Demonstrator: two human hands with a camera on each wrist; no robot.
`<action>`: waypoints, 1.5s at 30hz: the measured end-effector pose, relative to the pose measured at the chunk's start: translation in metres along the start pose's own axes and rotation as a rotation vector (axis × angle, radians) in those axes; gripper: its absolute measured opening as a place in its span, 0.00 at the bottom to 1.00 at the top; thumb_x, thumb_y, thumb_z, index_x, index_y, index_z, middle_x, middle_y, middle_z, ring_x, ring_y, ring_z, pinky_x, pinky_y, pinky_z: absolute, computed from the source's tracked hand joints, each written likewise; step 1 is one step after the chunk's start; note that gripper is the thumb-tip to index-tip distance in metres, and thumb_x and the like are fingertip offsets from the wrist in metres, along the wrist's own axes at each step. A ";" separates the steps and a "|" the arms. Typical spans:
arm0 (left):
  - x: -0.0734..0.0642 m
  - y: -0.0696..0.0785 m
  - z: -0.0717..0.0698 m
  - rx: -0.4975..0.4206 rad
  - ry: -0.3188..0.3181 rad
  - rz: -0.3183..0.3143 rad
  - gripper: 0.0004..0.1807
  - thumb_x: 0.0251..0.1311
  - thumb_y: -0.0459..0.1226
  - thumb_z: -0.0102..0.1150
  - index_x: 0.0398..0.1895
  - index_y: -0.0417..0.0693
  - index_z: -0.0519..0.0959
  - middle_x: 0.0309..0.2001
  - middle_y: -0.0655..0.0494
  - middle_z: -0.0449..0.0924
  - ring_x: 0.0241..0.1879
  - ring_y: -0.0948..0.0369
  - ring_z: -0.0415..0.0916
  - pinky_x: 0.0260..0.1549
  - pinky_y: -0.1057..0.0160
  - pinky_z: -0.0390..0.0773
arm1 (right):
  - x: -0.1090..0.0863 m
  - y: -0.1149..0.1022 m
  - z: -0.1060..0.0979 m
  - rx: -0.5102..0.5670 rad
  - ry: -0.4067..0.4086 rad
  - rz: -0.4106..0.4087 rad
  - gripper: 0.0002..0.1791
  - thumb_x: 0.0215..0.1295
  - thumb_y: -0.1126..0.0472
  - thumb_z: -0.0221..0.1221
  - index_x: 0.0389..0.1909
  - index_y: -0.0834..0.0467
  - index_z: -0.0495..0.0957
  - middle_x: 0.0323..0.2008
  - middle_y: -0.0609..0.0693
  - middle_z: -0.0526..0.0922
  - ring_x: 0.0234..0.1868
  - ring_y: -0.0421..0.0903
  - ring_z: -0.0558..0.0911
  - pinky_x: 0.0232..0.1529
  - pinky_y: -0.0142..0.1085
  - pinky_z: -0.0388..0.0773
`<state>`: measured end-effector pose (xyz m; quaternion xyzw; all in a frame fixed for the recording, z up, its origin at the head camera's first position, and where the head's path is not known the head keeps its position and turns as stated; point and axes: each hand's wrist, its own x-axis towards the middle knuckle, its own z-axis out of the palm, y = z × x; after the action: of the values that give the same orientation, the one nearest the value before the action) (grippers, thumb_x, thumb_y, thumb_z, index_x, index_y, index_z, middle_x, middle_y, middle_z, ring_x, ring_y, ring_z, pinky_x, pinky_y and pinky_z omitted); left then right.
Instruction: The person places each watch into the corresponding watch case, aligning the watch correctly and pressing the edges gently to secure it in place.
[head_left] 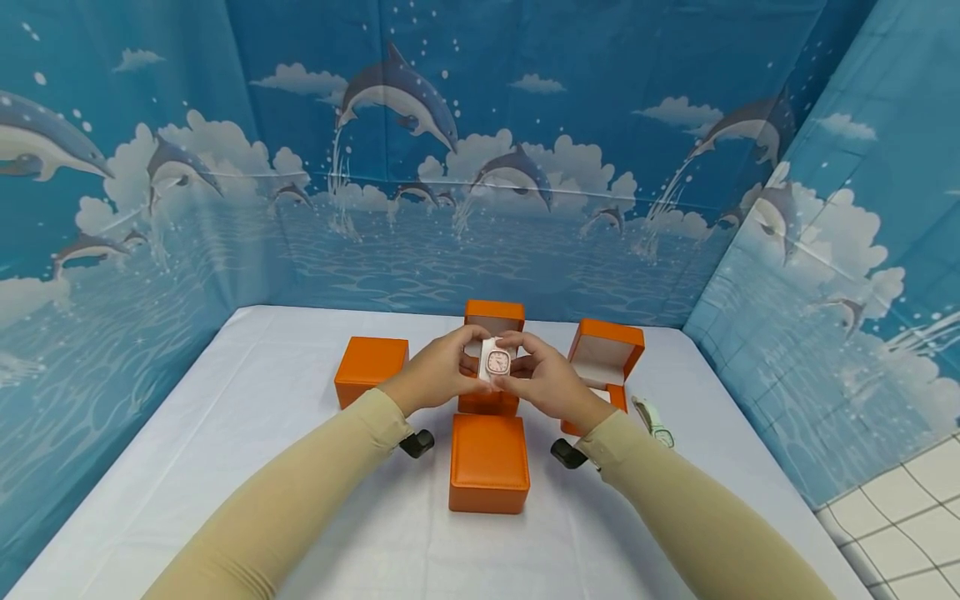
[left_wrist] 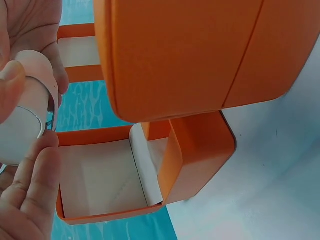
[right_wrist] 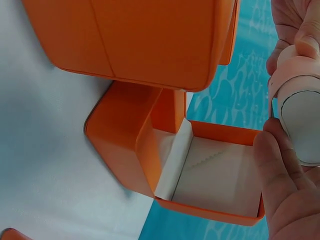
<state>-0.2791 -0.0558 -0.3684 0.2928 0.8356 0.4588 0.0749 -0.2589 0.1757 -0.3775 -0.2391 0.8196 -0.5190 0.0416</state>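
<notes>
In the head view a wristwatch [head_left: 498, 362] with a squarish pink-rimmed face is held up over the middle of the table, face toward the head camera. Its pale pink strap [right_wrist: 295, 70] goes round a white cushion [left_wrist: 20, 132]. My left hand [head_left: 438, 372] grips the cushion and strap from the left side. From the right, my right hand [head_left: 551, 379] pinches the same watch and cushion between thumb and fingers. Right behind the hands stands an open orange box [head_left: 495, 310], its pale lining showing in both wrist views.
A lidded orange box [head_left: 489, 454] sits in front of the open one. Another closed orange box [head_left: 371, 360] stands to the left. At the right is a second open box [head_left: 609, 346], with a pale green watch [head_left: 654, 422] lying beside it on the white tablecloth [head_left: 247, 400].
</notes>
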 end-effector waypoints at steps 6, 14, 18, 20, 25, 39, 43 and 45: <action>0.001 -0.002 0.001 -0.033 -0.011 -0.001 0.37 0.59 0.37 0.78 0.70 0.54 0.70 0.60 0.56 0.81 0.52 0.63 0.87 0.49 0.63 0.88 | 0.001 -0.002 0.000 0.009 -0.016 0.006 0.32 0.71 0.65 0.67 0.73 0.53 0.68 0.70 0.59 0.72 0.56 0.57 0.84 0.53 0.42 0.88; 0.003 -0.003 0.001 -0.020 -0.010 -0.012 0.38 0.59 0.38 0.78 0.72 0.53 0.69 0.61 0.55 0.80 0.52 0.62 0.87 0.49 0.63 0.88 | 0.002 -0.002 0.002 -0.007 -0.014 0.004 0.30 0.72 0.66 0.66 0.71 0.55 0.68 0.76 0.55 0.65 0.56 0.56 0.84 0.53 0.42 0.87; 0.002 -0.003 0.001 -0.035 -0.015 -0.022 0.37 0.59 0.37 0.77 0.70 0.53 0.69 0.60 0.56 0.80 0.51 0.63 0.87 0.49 0.63 0.88 | 0.002 -0.002 0.002 -0.019 -0.022 0.005 0.30 0.72 0.65 0.66 0.71 0.55 0.67 0.76 0.56 0.66 0.53 0.55 0.84 0.53 0.42 0.87; 0.002 -0.003 0.001 -0.044 -0.020 -0.024 0.37 0.60 0.36 0.77 0.70 0.53 0.69 0.61 0.55 0.80 0.51 0.63 0.87 0.49 0.62 0.88 | 0.002 -0.002 0.002 -0.023 -0.026 0.008 0.30 0.72 0.65 0.66 0.71 0.55 0.67 0.75 0.56 0.67 0.52 0.54 0.84 0.52 0.42 0.87; 0.001 -0.003 0.001 -0.024 -0.011 -0.015 0.40 0.60 0.38 0.77 0.73 0.52 0.67 0.62 0.55 0.79 0.51 0.63 0.87 0.48 0.63 0.88 | 0.002 -0.003 0.003 -0.029 -0.029 0.012 0.30 0.73 0.64 0.66 0.72 0.54 0.66 0.68 0.60 0.72 0.53 0.55 0.85 0.51 0.41 0.88; 0.002 -0.008 -0.003 0.042 0.012 -0.044 0.42 0.60 0.43 0.78 0.75 0.52 0.66 0.59 0.55 0.79 0.52 0.61 0.85 0.48 0.62 0.88 | 0.005 0.002 -0.005 -0.234 -0.043 0.018 0.46 0.69 0.60 0.70 0.82 0.56 0.56 0.75 0.56 0.67 0.67 0.62 0.79 0.66 0.55 0.80; 0.005 -0.013 -0.004 0.008 -0.014 -0.058 0.41 0.61 0.41 0.77 0.75 0.53 0.66 0.61 0.55 0.78 0.53 0.61 0.85 0.49 0.60 0.88 | 0.006 0.004 -0.005 -0.286 -0.040 0.043 0.47 0.68 0.59 0.71 0.82 0.57 0.57 0.76 0.57 0.67 0.66 0.63 0.79 0.66 0.55 0.80; 0.007 -0.015 -0.003 -0.005 -0.033 -0.065 0.41 0.62 0.39 0.77 0.76 0.52 0.65 0.63 0.53 0.77 0.54 0.60 0.84 0.50 0.60 0.88 | 0.006 0.005 -0.005 -0.298 -0.041 0.058 0.46 0.68 0.59 0.71 0.82 0.57 0.57 0.76 0.57 0.67 0.65 0.62 0.79 0.66 0.56 0.80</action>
<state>-0.2925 -0.0606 -0.3779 0.2728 0.8422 0.4533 0.1040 -0.2680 0.1789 -0.3784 -0.2296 0.8931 -0.3850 0.0375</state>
